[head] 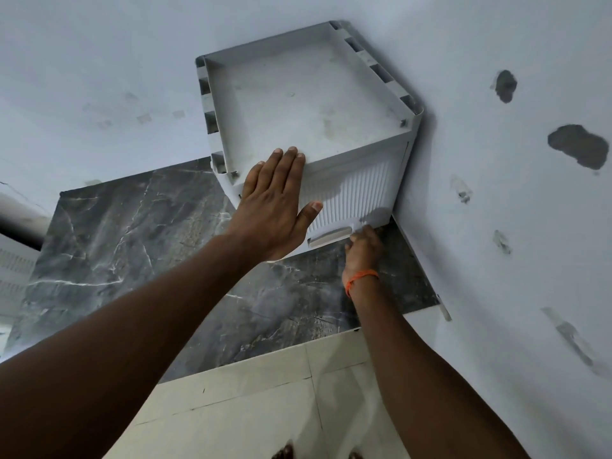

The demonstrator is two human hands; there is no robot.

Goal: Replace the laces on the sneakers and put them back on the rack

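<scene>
Left fingers (291, 160) first: 4 of them straight and together, tips over the front rim of the rack (298, 104), thumb splayed wide across the ribbed door (351, 190); nothing held, the left hand (275, 207) presses flat on the front corner, at 7 o'clock of the top tray; wrist straight, forearm stretched long, running back toward 8 o'clock. Down at 5 o'clock of it, the right hand (364, 246) sits knuckles-up at the right end of the handle (331, 234), fingers curled toward the door's lower edge; whether they actually grip it I cannot tell, the tips are hidden; orange thread (361, 279) on that wrist, arm reaching in from 5 o'clock beside the wall (496, 226). The rack sits in the corner on the dark marbled floor (132, 233), door down; sneakers nowhere in view, perhaps behind that door. My read: a door step at the rack, 1 hand bracing, 1 working the flap; next calls for a firm hook on the handle and a pull, while the left stops the light box sliding.
</scene>
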